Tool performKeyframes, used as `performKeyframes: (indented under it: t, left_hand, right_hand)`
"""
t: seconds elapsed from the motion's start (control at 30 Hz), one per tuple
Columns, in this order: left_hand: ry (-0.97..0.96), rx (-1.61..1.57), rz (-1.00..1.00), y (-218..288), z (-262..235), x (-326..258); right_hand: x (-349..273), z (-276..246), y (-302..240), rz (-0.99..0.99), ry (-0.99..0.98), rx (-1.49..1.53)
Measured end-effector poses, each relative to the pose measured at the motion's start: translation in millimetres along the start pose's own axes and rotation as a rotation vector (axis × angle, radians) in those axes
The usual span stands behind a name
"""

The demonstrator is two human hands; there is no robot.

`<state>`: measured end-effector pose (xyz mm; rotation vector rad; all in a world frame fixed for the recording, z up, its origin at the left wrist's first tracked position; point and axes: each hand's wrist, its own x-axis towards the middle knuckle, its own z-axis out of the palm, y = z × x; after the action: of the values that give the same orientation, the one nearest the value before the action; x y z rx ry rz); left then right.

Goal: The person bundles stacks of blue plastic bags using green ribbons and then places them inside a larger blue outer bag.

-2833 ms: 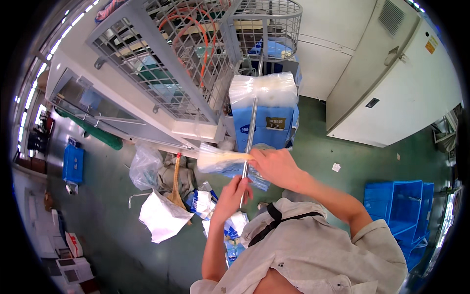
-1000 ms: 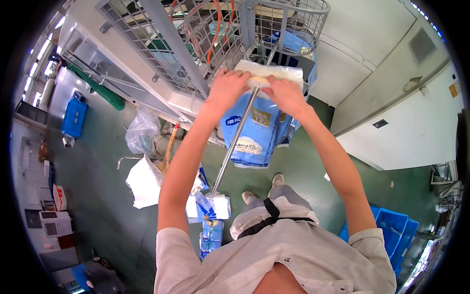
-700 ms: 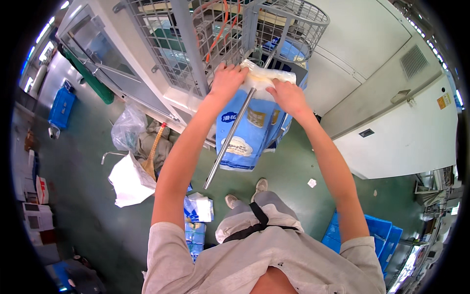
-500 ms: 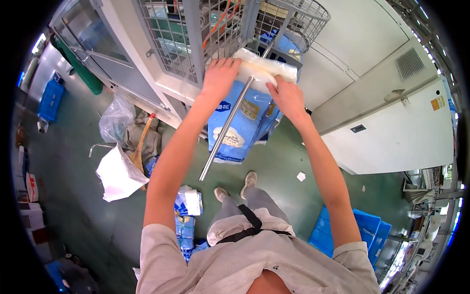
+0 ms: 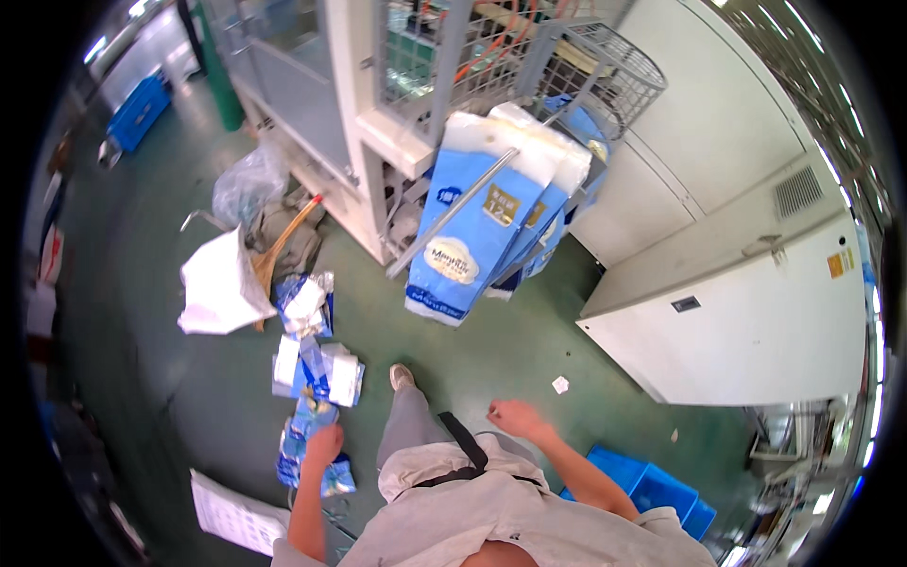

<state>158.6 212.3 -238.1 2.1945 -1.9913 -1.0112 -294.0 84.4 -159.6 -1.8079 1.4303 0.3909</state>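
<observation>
Several blue and white bags (image 5: 477, 231) hang by their white tops on a shiny metal rod (image 5: 439, 224), just above the middle of the frame. The rod pokes through the tops and leans, with its near end sticking out low and to the left, in front of the bags. Both of the person's hands are well apart from the bags. The left hand (image 5: 324, 442), low and left of the middle, is over or next to some blue packs (image 5: 316, 475) on the floor; it is blurry, so I cannot tell if its fingers touch or hold one. The right hand (image 5: 515, 419), low in the middle, is up in front of the body with its fingers bent in; it is blurry too, and I cannot tell if they are squeezed tight or loose. Behind the bags, at the top, is a round wire basket (image 5: 619, 85). On the right stands a big white cabinet (image 5: 737, 331). Blue bins (image 5: 657, 489) sit at the lower right. On the left, a white sack (image 5: 219, 288) lies by a broom (image 5: 282, 244) with a red tip, and a clear plastic bag (image 5: 250, 186) is just above them.
</observation>
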Motion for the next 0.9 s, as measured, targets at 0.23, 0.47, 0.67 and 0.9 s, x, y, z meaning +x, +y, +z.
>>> performKeyframes:
  t: [0.23,0.47,0.67,0.9]
  left_hand:
    - [-0.033,-0.341,-0.168,78.4,146.5,-136.5]
    - [-0.169,-0.324,-0.399,161.8,174.1,-205.2]
    - [-0.498,-0.318,-0.448,154.1,216.3,-249.8]
    - [-0.764,-0.557,-0.510,89.4,298.9,-310.8]
  right_hand:
    - [-13.5,66.4,34.3,-0.259,-0.105,-0.083]
    - [-55.2,171.1,126.7,-0.391,0.171,-0.296]
    - [-153.4,197.8,115.3,0.002,-0.798,-0.354]
    - [-183.4,280.1,108.0,-0.117,-1.026,-0.080]
